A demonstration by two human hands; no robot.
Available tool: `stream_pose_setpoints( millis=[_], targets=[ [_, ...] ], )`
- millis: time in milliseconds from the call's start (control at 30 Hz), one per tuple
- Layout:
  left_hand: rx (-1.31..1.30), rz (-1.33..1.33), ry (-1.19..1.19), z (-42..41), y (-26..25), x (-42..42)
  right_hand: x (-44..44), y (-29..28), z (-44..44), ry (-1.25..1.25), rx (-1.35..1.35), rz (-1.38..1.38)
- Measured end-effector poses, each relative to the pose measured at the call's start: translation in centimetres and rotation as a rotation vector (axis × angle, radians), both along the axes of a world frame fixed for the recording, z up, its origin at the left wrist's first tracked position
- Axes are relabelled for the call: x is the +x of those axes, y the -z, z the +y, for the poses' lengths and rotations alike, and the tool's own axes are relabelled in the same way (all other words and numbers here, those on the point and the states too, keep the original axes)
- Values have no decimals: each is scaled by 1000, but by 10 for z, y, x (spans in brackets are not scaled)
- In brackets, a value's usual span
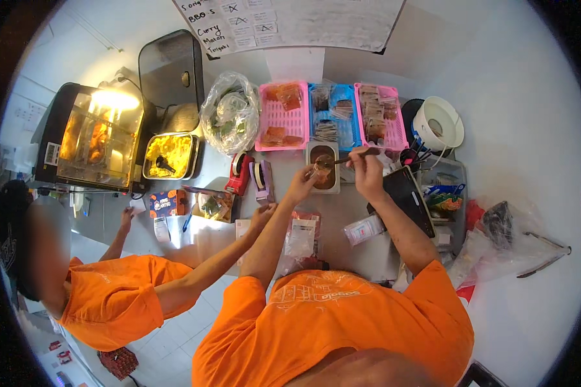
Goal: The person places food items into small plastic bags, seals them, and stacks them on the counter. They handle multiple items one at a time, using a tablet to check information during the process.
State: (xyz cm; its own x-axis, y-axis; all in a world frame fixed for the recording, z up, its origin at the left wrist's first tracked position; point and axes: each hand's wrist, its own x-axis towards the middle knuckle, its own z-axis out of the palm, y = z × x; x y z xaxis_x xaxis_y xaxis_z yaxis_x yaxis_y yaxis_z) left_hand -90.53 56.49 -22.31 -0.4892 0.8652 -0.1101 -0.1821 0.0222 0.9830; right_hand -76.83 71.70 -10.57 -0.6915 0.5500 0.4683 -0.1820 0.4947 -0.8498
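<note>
In my right hand (368,175) is the dark handle of a serving spoon (351,158), which slants down to the left. The spoon's bowl meets a small clear plastic container (322,168), pinched in the fingers of my left hand (302,183); whether it is a cup or a bag I cannot tell. Both are over a rectangular steel pan (337,186) holding reddish-brown sauce (325,182). The sauce is partly hidden by the spoon and the small container.
Behind the pan stand a pink basket (284,144), a blue basket (351,138) and another pink basket (394,138), all holding packets. Tape dispensers (261,181) lie left. A co-worker (121,295) reaches across beside my left arm. Right are a tablet (409,200) and a bucket (428,128).
</note>
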Motion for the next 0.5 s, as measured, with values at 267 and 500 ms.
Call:
stream_pose_setpoints(
  millis=[267, 500],
  targets=[
    [20, -221, -127, -3, 1, 4, 5, 61, 13, 314, -432, -29],
    [39, -425, -260, -9, -12, 9, 1, 103, -22, 464, -302, -158]
  ],
)
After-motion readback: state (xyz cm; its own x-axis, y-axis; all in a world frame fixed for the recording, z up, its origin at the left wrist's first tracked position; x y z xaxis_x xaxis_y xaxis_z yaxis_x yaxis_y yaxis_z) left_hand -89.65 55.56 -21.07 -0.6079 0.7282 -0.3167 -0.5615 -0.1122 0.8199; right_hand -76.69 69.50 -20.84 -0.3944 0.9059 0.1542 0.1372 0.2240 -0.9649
